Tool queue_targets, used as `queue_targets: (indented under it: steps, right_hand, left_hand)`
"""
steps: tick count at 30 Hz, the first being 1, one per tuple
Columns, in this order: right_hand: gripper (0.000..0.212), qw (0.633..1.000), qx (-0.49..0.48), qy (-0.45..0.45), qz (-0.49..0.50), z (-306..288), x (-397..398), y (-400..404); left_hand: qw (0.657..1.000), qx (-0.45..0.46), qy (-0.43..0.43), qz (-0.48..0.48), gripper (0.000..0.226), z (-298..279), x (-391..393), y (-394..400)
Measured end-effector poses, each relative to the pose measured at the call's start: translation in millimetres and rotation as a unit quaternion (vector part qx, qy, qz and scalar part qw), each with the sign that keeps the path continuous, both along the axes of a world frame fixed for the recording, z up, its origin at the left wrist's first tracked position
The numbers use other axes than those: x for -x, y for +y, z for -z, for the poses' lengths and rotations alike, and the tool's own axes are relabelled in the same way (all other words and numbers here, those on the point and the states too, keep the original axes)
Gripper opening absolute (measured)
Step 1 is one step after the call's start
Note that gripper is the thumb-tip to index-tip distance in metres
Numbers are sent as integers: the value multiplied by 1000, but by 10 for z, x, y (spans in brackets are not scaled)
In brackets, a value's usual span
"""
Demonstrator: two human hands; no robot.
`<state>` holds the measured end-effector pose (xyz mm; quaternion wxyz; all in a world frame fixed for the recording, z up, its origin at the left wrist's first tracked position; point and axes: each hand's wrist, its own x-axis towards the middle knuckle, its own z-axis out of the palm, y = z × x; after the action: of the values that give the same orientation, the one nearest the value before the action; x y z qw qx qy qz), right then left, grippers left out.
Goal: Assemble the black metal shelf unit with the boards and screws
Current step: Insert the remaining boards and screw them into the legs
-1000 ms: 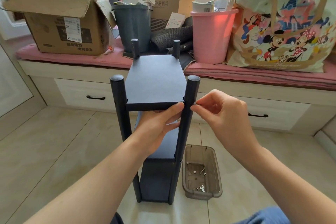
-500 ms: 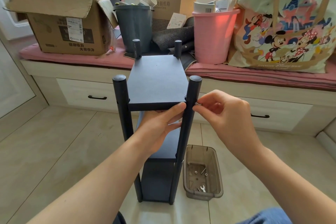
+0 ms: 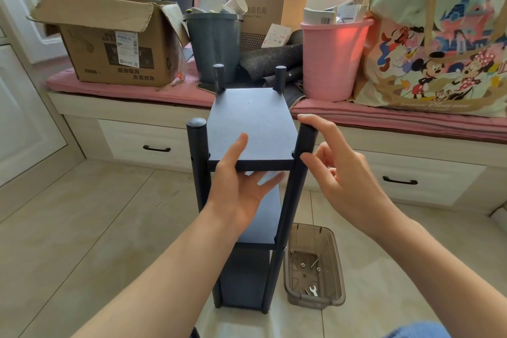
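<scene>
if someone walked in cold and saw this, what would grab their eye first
Probably the tall, narrow black shelf unit standing on the tiled floor at centre, with the left hand gripping the front edge of its top board and the right hand touching the front right post. Next, the bright cartoon tote bag and pink bucket on the window seat behind, then the small clear parts bin on the floor beside the shelf's right foot.

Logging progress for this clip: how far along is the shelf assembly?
Done: four posts stand and three boards sit between them. In hand: the left hand grips the top board at its front edge, while the right hand touches the front right post. Left: loose screws and a wrench in the tray.
</scene>
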<state>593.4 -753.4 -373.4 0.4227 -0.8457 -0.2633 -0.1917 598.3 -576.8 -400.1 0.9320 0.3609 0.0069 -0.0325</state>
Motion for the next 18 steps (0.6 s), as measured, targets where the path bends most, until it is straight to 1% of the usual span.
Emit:
queue_targets:
  steps: [2, 5, 10, 15, 18]
  right_hand:
    - [57, 1000, 5, -7, -6, 9, -22, -8]
    - [58, 1000, 17, -19, -3, 11, -33, -14]
    - [60, 999, 16, -31, 2, 14, -16, -26]
    - [59, 999, 14, -34, 7, 14, -2, -30]
    - [59, 999, 16, -37, 4, 29, -3, -6]
  left_hand:
    - [998, 49, -2, -32, 49, -31, -13, 31]
    - [996, 79, 17, -34, 46, -60, -32, 20]
    - [997, 60, 33, -37, 43, -89, -19, -23]
    - [998, 32, 21, -45, 34, -91, -15, -37]
    - [998, 35, 20, -48, 34, -75, -24, -12]
